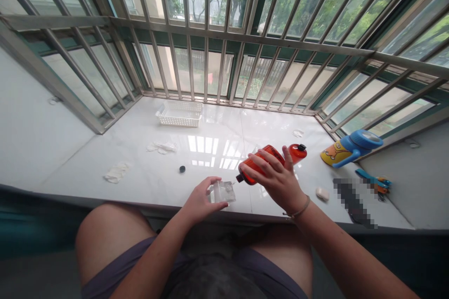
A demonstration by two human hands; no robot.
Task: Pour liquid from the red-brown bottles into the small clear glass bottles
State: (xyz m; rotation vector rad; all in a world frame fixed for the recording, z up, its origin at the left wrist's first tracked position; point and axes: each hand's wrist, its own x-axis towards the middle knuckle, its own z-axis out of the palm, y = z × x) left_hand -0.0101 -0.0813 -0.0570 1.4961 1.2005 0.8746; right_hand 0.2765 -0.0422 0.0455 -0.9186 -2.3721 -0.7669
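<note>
My right hand [280,181] is wrapped round a red bottle [253,172], which tips to the left with its dark mouth low. That mouth points at a small clear container [223,192], close beside its rim. My left hand [201,201] grips the container between thumb and fingers at the sill's front edge. Whether liquid is running is too small to tell. Behind the right hand stands a second red bottle [298,152] with a black top. A small black cap [182,169] lies to the left of the container.
A white perforated basket [179,116] stands at the back left. Crumpled white tissues [117,172] lie on the glossy white sill [147,184]. At right are a blue and yellow cup [351,149], a pale block [322,194] and keys [382,187]. Metal bars [242,35] close off the window.
</note>
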